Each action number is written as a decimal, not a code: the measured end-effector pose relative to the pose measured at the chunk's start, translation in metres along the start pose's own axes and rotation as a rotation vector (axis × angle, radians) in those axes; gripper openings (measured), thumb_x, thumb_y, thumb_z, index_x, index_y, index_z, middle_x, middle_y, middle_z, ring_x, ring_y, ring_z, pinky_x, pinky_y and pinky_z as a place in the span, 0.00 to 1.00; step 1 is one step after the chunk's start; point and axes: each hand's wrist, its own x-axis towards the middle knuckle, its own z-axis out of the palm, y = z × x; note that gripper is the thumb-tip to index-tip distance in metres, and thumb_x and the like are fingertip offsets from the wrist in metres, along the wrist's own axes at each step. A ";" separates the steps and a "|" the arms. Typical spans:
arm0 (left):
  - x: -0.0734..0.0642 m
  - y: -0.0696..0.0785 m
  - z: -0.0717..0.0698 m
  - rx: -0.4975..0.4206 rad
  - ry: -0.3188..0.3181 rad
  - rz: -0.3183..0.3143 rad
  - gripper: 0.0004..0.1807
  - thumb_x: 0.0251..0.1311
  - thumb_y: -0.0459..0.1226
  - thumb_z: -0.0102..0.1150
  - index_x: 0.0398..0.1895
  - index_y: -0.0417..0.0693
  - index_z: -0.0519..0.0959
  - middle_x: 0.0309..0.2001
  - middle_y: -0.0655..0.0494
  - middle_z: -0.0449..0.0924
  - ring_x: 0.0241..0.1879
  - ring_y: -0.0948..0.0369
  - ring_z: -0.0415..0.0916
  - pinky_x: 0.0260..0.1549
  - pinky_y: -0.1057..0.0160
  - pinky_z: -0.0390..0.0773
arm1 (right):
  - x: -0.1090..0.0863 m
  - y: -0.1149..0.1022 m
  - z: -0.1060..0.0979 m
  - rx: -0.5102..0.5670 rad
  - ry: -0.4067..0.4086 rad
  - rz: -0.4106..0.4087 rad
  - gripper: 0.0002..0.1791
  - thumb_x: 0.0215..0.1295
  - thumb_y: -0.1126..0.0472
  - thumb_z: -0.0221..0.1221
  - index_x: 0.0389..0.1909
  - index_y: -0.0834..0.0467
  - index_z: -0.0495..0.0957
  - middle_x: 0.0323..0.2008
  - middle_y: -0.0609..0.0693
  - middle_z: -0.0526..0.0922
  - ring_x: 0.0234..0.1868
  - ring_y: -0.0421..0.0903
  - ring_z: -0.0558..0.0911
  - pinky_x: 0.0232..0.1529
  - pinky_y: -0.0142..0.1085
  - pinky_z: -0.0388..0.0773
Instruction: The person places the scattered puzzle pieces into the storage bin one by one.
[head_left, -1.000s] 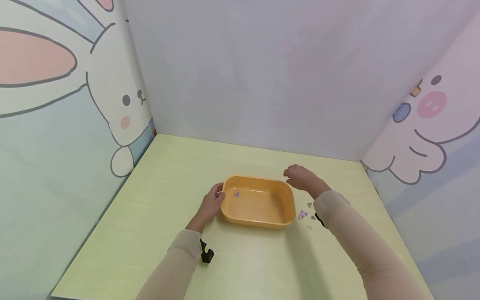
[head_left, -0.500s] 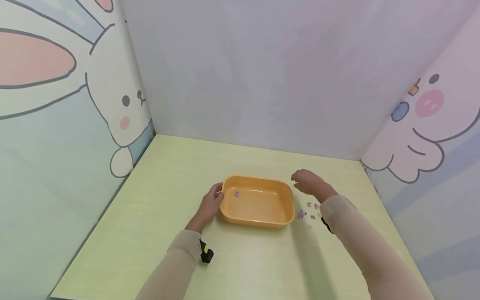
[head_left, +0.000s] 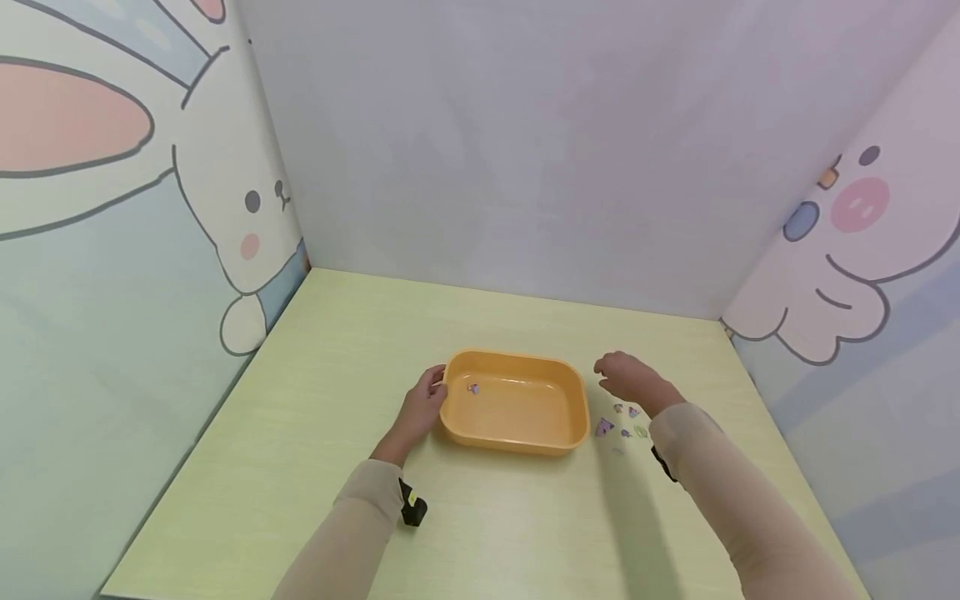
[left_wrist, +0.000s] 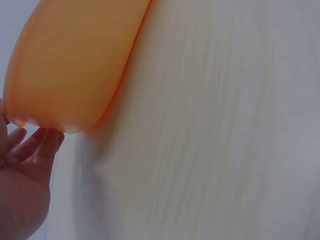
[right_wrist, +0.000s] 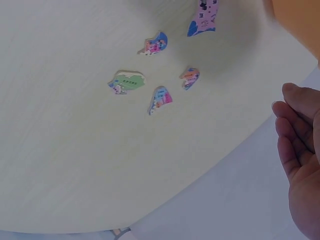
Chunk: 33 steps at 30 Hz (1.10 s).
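Tray held on bench; pieces beside it, one inside.
Left hand grips its left end; right hand hangs nearby, fingers loosely bent, nothing visible in them. Step judged: piece transfer, direction unclear; next move calls for a fine pinch.

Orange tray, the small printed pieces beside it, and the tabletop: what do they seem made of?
Orange tray: likely moulded plastic, smooth and glossy, going by its highlights and rounded corners. Small printed pieces: perhaps board or thin wood; a pale edge shows on one, but the core can't be told. Tabletop: possibly wood-look laminate, given faint grain streaks.
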 end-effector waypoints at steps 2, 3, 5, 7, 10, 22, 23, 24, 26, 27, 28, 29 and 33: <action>0.001 0.000 0.000 -0.003 0.000 0.000 0.26 0.72 0.39 0.44 0.71 0.45 0.62 0.67 0.47 0.67 0.62 0.51 0.68 0.59 0.52 0.71 | -0.002 0.002 0.003 0.014 -0.011 0.013 0.11 0.63 0.69 0.61 0.46 0.70 0.79 0.38 0.59 0.79 0.42 0.58 0.79 0.45 0.47 0.79; 0.001 0.000 0.000 -0.004 0.000 0.001 0.26 0.72 0.39 0.44 0.71 0.45 0.62 0.67 0.46 0.67 0.62 0.51 0.68 0.59 0.52 0.71 | -0.003 0.002 0.005 0.017 -0.017 0.017 0.11 0.63 0.69 0.61 0.46 0.70 0.79 0.38 0.59 0.79 0.42 0.58 0.79 0.45 0.47 0.79; 0.001 0.000 0.001 -0.002 0.002 0.004 0.26 0.72 0.38 0.44 0.71 0.45 0.62 0.67 0.46 0.67 0.62 0.51 0.68 0.59 0.52 0.71 | -0.006 0.004 0.009 0.019 -0.030 0.030 0.11 0.64 0.69 0.60 0.46 0.70 0.79 0.38 0.59 0.79 0.42 0.58 0.79 0.45 0.47 0.78; 0.001 0.000 0.001 0.001 0.002 0.005 0.26 0.72 0.38 0.45 0.71 0.45 0.62 0.67 0.46 0.67 0.62 0.51 0.68 0.58 0.52 0.71 | -0.008 0.005 0.013 0.029 -0.043 0.043 0.11 0.64 0.69 0.60 0.46 0.70 0.78 0.39 0.59 0.79 0.43 0.58 0.78 0.45 0.47 0.79; 0.001 0.000 0.001 0.007 0.003 0.005 0.26 0.72 0.38 0.44 0.71 0.44 0.61 0.67 0.46 0.67 0.62 0.50 0.69 0.58 0.51 0.71 | -0.011 0.007 0.018 0.041 -0.052 0.057 0.11 0.64 0.70 0.60 0.45 0.70 0.78 0.38 0.58 0.78 0.42 0.57 0.78 0.45 0.46 0.79; 0.003 0.000 0.001 0.002 -0.004 -0.008 0.26 0.72 0.39 0.44 0.72 0.45 0.61 0.67 0.46 0.66 0.62 0.51 0.68 0.58 0.51 0.71 | -0.015 0.020 0.040 0.100 -0.044 0.095 0.12 0.61 0.70 0.62 0.45 0.70 0.79 0.38 0.59 0.79 0.42 0.58 0.79 0.46 0.49 0.78; 0.003 0.000 0.001 0.003 -0.003 -0.005 0.26 0.72 0.38 0.44 0.72 0.45 0.61 0.67 0.46 0.66 0.62 0.51 0.68 0.58 0.51 0.71 | -0.015 0.021 0.042 0.093 -0.042 0.095 0.12 0.61 0.70 0.62 0.45 0.70 0.79 0.38 0.60 0.80 0.42 0.59 0.79 0.46 0.50 0.78; 0.003 0.000 0.001 0.005 -0.003 -0.004 0.26 0.72 0.38 0.44 0.71 0.45 0.61 0.67 0.46 0.67 0.62 0.51 0.68 0.58 0.52 0.71 | -0.016 0.022 0.044 0.089 -0.042 0.104 0.12 0.61 0.69 0.61 0.45 0.70 0.79 0.39 0.60 0.80 0.43 0.59 0.79 0.47 0.50 0.78; 0.004 0.000 0.001 0.003 -0.002 0.001 0.26 0.72 0.38 0.44 0.71 0.44 0.61 0.67 0.46 0.67 0.62 0.50 0.68 0.58 0.51 0.72 | -0.017 0.023 0.048 0.072 -0.043 0.119 0.12 0.62 0.68 0.61 0.45 0.69 0.79 0.40 0.60 0.80 0.44 0.60 0.79 0.49 0.51 0.77; 0.004 0.000 0.001 0.003 -0.003 0.004 0.26 0.72 0.38 0.44 0.72 0.44 0.61 0.67 0.45 0.67 0.62 0.50 0.68 0.58 0.51 0.72 | -0.018 0.024 0.050 0.061 -0.043 0.120 0.11 0.62 0.68 0.61 0.44 0.69 0.79 0.39 0.60 0.80 0.44 0.60 0.79 0.49 0.51 0.77; 0.004 -0.001 0.001 0.002 -0.005 0.004 0.26 0.72 0.38 0.44 0.72 0.44 0.61 0.67 0.45 0.67 0.62 0.50 0.68 0.57 0.51 0.72 | -0.018 0.024 0.051 0.053 -0.044 0.123 0.11 0.62 0.68 0.61 0.43 0.69 0.79 0.39 0.59 0.80 0.44 0.59 0.79 0.49 0.51 0.77; 0.004 -0.001 0.001 -0.001 -0.007 0.001 0.26 0.72 0.38 0.44 0.72 0.44 0.61 0.67 0.46 0.67 0.62 0.51 0.68 0.57 0.52 0.72 | -0.018 0.025 0.052 0.044 -0.043 0.124 0.10 0.62 0.68 0.60 0.42 0.68 0.80 0.38 0.59 0.80 0.43 0.59 0.79 0.48 0.51 0.77; 0.006 -0.002 0.002 -0.006 -0.010 -0.006 0.26 0.72 0.39 0.44 0.72 0.45 0.61 0.67 0.47 0.67 0.62 0.51 0.68 0.57 0.52 0.72 | -0.019 0.026 0.055 0.042 -0.045 0.135 0.08 0.63 0.68 0.59 0.40 0.68 0.80 0.36 0.58 0.80 0.41 0.58 0.79 0.47 0.51 0.77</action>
